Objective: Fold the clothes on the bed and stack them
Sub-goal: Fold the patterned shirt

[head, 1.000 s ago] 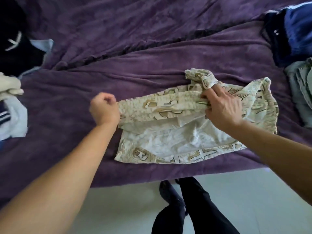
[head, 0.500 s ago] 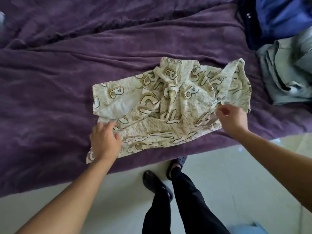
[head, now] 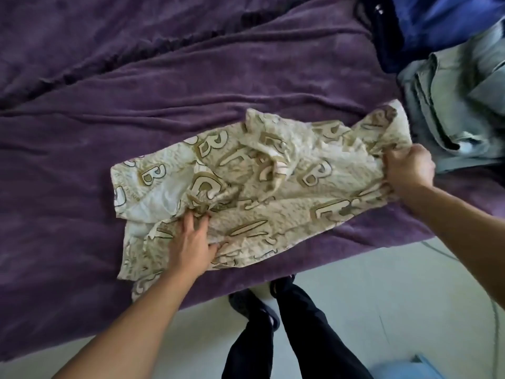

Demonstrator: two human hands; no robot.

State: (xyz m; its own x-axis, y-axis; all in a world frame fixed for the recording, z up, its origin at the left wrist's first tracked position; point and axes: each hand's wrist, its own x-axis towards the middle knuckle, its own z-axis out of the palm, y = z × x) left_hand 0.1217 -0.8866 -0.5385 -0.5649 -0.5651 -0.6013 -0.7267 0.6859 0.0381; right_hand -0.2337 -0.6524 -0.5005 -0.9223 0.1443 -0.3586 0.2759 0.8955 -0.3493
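A cream garment printed with brown letters (head: pixel 273 181) lies crumpled near the front edge of the purple bed (head: pixel 136 105). My left hand (head: pixel 195 239) rests on its lower left part, fingers spread and pressing into the folds. At the garment's right end my right hand (head: pixel 408 168) grips a bunch of the cloth in a fist. The garment stretches between the two hands, with wrinkles in its middle.
A pale grey-green garment (head: pixel 451 105) lies heaped at the right, touching the printed garment's far corner. Behind it sit a blue cloth (head: pixel 442 17) and a dark one (head: pixel 382 36). Below the bed edge are pale floor, my dark-trousered legs (head: pixel 287 337) and a light blue object (head: pixel 404 370).
The garment was flipped so its printed side faces up and drawn out sideways. My right hand moved to its right end and took a bunch; my left hand moved onto the lower left part.
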